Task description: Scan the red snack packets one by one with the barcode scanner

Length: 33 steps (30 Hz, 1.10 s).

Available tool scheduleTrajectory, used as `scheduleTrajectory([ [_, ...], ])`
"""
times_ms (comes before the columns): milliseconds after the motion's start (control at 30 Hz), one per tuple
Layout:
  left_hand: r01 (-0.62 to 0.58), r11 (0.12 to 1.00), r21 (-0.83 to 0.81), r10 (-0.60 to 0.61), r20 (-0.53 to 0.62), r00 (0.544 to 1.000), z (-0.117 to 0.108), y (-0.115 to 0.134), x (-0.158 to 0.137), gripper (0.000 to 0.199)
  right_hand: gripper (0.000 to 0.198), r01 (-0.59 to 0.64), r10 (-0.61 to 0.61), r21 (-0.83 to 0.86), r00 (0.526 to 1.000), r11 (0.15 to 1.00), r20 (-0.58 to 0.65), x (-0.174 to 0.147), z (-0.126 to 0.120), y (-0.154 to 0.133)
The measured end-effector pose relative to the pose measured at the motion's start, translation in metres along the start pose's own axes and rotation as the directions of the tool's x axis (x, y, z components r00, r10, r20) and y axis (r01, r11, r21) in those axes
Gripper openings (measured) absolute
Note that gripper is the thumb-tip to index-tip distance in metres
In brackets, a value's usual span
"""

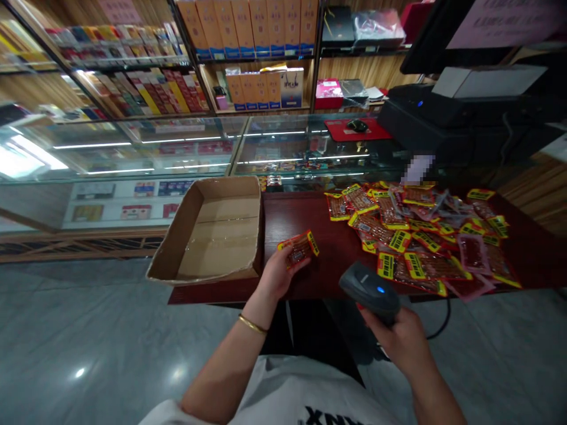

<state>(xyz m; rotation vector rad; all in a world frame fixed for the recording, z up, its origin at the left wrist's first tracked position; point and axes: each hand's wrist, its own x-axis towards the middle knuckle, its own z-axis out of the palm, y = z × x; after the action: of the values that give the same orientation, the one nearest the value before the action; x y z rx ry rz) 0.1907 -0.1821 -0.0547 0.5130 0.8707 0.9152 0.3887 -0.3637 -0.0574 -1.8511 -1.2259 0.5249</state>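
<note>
Forearms (228, 366) angle forward, left grip (277, 274) holding a packet (302, 249), right grip (402, 333) wrapping a scanner (368, 289).

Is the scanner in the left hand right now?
No, the right hand grips the scanner, while the left hand holds a red-and-yellow packet.

Left grip (278, 273), right grip (404, 337) closed

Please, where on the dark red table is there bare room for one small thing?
The table is bare between the cardboard box and the packet pile, beyond the left hand and its packet. The box's floor also looks bare. It is crowded at right, where the pile spreads.
</note>
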Motion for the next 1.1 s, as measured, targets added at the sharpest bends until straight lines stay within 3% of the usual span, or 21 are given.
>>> scheduleTrajectory([
  [200, -0.151, 0.988, 0.029, 0.150, 0.033, 0.988, -0.019, -0.015, 0.023, 0.041, 0.030, 0.039, -0.038, -0.007, 0.996, 0.999, 0.077, -0.007, 0.004, -0.009],
  [533, -0.076, 0.989, -0.128, 0.083, 0.048, 0.995, -0.029, -0.014, 0.030, 0.034, 0.035, 0.132, -0.118, -0.074, 0.979, 0.989, 0.164, -0.008, 0.009, 0.003],
  [667, -0.058, 0.984, -0.169, 0.069, 0.056, 0.996, -0.028, -0.013, 0.028, 0.031, 0.036, 0.152, -0.139, -0.087, 0.980, 0.984, 0.144, -0.007, 0.011, 0.003],
  [900, -0.056, 0.983, -0.176, 0.062, 0.027, 0.998, -0.028, -0.014, 0.031, 0.030, 0.032, 0.165, -0.150, -0.086, 0.975, 0.983, 0.164, -0.007, 0.012, 0.006],
  [1100, 0.015, 0.982, -0.189, -0.003, 0.062, 0.998, -0.032, -0.017, 0.038, 0.040, 0.032, 0.098, -0.093, -0.045, 0.991, 0.994, 0.099, -0.010, 0.011, -0.005],
])
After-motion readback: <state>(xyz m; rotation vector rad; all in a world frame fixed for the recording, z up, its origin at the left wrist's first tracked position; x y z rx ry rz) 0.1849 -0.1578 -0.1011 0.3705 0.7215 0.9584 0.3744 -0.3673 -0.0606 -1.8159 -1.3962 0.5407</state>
